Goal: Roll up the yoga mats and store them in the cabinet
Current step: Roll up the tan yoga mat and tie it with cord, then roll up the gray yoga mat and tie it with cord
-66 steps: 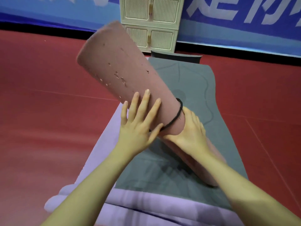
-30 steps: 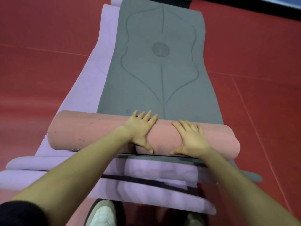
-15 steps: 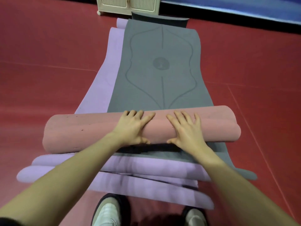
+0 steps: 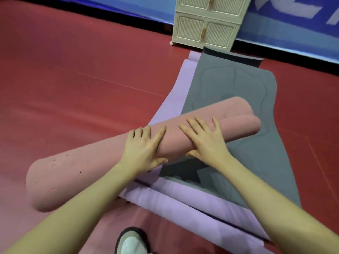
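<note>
Pink foam, rolled into a thick tube: that is the pink mat (image 4: 95, 167) under both your palms, lying slantwise across the flat mats, its near end reaching out past your left wrist over the red floor (image 4: 73, 74), its far end beyond your right fingertips. At that far end the roll looks loose, with an inner coil sticking out of the outer wrap. Small pits mark the surface near the end on your left.

Your left hand (image 4: 145, 149) lies flat on top of the roll, fingers straight and close together, thumb angled toward your right hand. Your right hand (image 4: 205, 140) sits just beside it, fingers spread wide over the curve of the roll, thumb down on the near side. Neither hand curls round anything; both press on the tube.

Under your right hand and forearm lies the grey mat (image 4: 256, 162), unrolled, running away from you. Beneath it, showing to the left of your hands and below your forearms, is the lilac mat (image 4: 176, 200), its near edge bunched in folds.

Ahead of your hands, past the grey mat's far end, stands the cream cabinet (image 4: 205, 26), its slatted doors closed, against a blue wall banner (image 4: 293, 24). Below your forearms a pale shoe (image 4: 132, 242) shows.
</note>
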A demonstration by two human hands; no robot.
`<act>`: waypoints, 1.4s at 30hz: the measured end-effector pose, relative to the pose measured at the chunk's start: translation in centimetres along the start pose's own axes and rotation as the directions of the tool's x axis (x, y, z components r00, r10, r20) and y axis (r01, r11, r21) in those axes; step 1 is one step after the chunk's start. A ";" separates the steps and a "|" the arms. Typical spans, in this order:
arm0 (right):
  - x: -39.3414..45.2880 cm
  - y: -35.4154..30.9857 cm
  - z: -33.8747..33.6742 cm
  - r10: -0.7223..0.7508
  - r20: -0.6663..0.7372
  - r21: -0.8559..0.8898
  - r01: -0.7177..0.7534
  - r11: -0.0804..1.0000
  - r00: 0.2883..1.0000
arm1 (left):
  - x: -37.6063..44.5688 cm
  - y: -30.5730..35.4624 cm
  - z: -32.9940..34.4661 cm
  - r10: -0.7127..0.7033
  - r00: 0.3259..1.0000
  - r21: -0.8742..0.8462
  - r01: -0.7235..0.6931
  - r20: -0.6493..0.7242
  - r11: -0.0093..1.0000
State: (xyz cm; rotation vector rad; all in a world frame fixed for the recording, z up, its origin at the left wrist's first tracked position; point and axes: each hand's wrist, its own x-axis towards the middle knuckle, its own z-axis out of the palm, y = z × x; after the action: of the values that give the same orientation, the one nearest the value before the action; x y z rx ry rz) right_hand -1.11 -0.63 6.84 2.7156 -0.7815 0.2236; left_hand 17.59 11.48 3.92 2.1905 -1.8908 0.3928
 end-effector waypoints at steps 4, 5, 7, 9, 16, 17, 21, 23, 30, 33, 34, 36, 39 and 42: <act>5.8 -4.4 1.1 -0.117 0.001 0.015 0.117 0.993 0.993 | -2.0 -5.2 0.6 -0.145 0.989 0.038 0.145 0.004 0.989; 7.2 -5.5 1.6 -0.147 0.001 0.022 0.147 0.989 0.989 | -2.6 -6.4 0.8 -0.185 0.983 0.040 0.184 0.015 0.982; 9.7 -7.8 2.7 -0.205 0.014 0.034 0.204 0.978 0.979 | -3.7 -8.6 1.6 -0.273 0.961 0.042 0.272 0.038 0.961; 11.8 -10.2 4.0 -0.255 0.007 0.053 0.255 0.966 0.967 | -4.9 -10.6 2.5 -0.369 0.928 0.043 0.367 0.056 0.929; 15.6 -17.7 9.2 -0.336 0.031 0.332 0.307 0.892 0.941 | -8.9 -14.2 5.8 -0.650 0.716 0.168 0.630 0.255 0.759; 15.6 -18.7 9.9 -0.357 0.056 0.376 0.311 0.873 0.933 | -9.7 -14.6 6.7 -0.676 0.685 0.174 0.656 0.272 0.735; 14.4 -21.2 12.9 -0.427 0.209 0.423 0.312 0.851 0.880 | -12.5 -15.1 9.6 -0.709 0.628 0.217 0.680 0.321 0.701; 13.9 -21.8 13.4 -0.390 0.192 0.447 0.273 0.852 0.901 | -13.0 -15.2 9.9 -0.699 0.633 0.227 0.666 0.333 0.710; 13.1 -18.6 10.9 -0.385 0.213 0.315 0.310 0.897 0.898 | -10.8 -13.7 8.3 -0.560 0.800 0.080 0.557 0.216 0.827; 10.6 -14.7 9.0 -0.312 0.254 0.262 0.245 0.933 0.916 | -8.1 -11.5 6.6 -0.436 0.883 -0.048 0.450 0.174 0.892; 9.5 -13.3 8.5 -0.285 0.252 0.249 0.222 0.943 0.925 | -7.2 -10.5 6.2 -0.384 0.912 -0.079 0.398 0.147 0.914; 6.7 -10.3 7.9 -0.235 0.224 0.246 0.178 0.953 0.946 | -5.5 -8.0 5.6 -0.280 0.954 -0.099 0.290 0.102 0.952; 1.9 -6.1 7.5 -0.159 0.208 0.215 0.114 0.970 0.965 | -3.1 -3.7 5.7 -0.140 0.984 -0.134 0.155 0.112 0.979; -3.2 -2.2 7.5 -0.038 0.194 0.158 0.007 0.987 0.980 | -1.1 1.0 6.6 0.014 0.990 -0.112 0.002 0.139 0.994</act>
State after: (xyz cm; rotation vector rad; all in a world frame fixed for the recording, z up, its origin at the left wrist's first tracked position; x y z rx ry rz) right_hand -2.11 0.19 -1.52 2.9276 -0.8167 0.0102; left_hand 16.83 10.14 -2.67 2.1901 -1.9392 0.1333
